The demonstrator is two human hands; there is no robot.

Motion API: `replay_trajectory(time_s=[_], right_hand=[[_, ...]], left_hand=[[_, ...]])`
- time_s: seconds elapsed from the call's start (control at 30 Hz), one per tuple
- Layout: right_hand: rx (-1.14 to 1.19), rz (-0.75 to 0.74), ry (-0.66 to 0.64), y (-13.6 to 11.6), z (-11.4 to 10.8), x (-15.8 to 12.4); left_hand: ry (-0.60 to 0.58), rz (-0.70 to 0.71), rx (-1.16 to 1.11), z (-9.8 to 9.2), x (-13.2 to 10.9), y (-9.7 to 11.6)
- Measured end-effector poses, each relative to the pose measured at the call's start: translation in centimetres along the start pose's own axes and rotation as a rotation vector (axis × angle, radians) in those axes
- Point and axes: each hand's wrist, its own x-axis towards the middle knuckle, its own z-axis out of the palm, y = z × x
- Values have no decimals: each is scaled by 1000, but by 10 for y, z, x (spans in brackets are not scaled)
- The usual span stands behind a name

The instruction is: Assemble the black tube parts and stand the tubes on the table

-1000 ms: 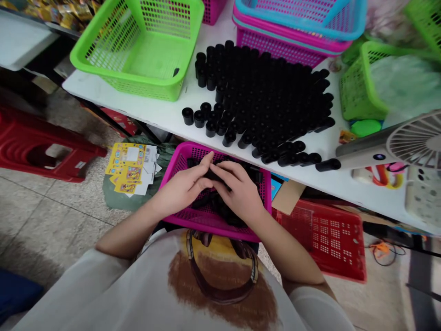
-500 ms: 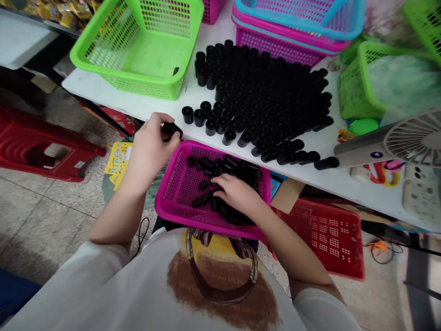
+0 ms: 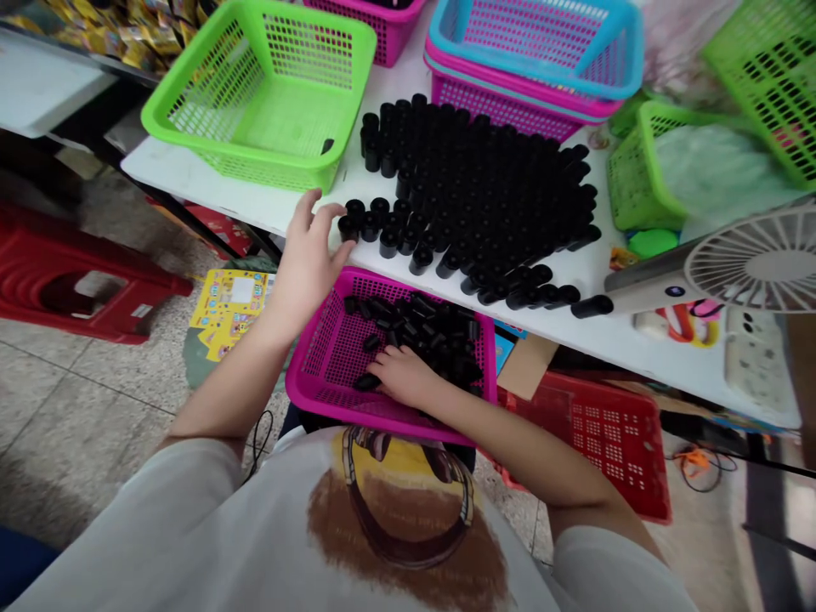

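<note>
My left hand (image 3: 311,259) is at the table's front edge, thumb and fingers apart around the leftmost black cylinder (image 3: 348,228), which stands upright. It appears to hold nothing, though contact with that cylinder is hard to judge. Beside it, many hollow-topped black cylinders (image 3: 484,191) stand packed in rows. In the magenta basket (image 3: 312,399) before my body, my right hand (image 3: 405,374) reaches left among loose small black pieces (image 3: 417,327). Its fingers are closed at one dark black piece (image 3: 366,382); the fingertips are partly hidden.
A green basket (image 3: 239,157) with one small black bit stands on the white table (image 3: 172,166) at the left. Stacked blue and magenta baskets (image 3: 529,64) stand behind the cylinders. A handheld fan (image 3: 688,272) and another green basket (image 3: 637,174) are at the right; a red stool (image 3: 95,289) at the left.
My left hand has moved up and right from above the basket's corner to the row; the black cylinder it held now stands there. My right hand has shifted left and slightly toward my body.
</note>
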Motion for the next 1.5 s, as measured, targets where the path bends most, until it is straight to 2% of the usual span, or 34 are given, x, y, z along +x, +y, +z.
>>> replay_trajectory(time_s=[0.07,0.1,0.17,0.27,0.3,0.33,0.43,0.5,0.63,0.73,0.83,0.93,1.03,1.17,1.27,1.37,1.5], right_hand=[[37,16,32,2,-8,-9],[64,27,55,4,-13,-16],[174,76,122,8,-24,-32],[383,227,254,16,-37,-58],[422,269,292,17,-40,-65],[437,294,322,18,-42,-71],[475,325,373,17,-43,-81],[523,356,377,15,-40,-81],[611,399,411,11,-32,-78],[666,383,445,9,-28,-76],[671,363,432,8,-26,-77],[606,393,451,8,-28,-80],[512,412,490,7,-35,-84],[514,304,432,-2,-48,-87],[542,255,438,-10,-54,-86],[554,280,507,-14,-56,-84],[594,286,542,-16,-56,-82]], left_hand=[[0,14,31,-15,-13,17],[-54,25,25,-20,-20,24],[-304,23,-13,-23,-32,35],[-791,-11,114,-5,-43,37],[-886,-31,197,5,-45,35],[-933,-57,276,16,-47,33],[-905,-173,405,45,-53,33],[-884,-232,447,57,-58,37],[-893,-279,457,64,-65,45],[-934,-263,407,63,-65,40],[-972,-198,328,58,-64,32],[-931,-111,253,42,-67,29],[-838,-3,95,18,-73,35],[-665,137,-262,-4,-84,45],[-591,172,-341,-8,-89,48],[-554,182,-350,-9,-88,48],[-550,183,-328,-12,-87,47]])
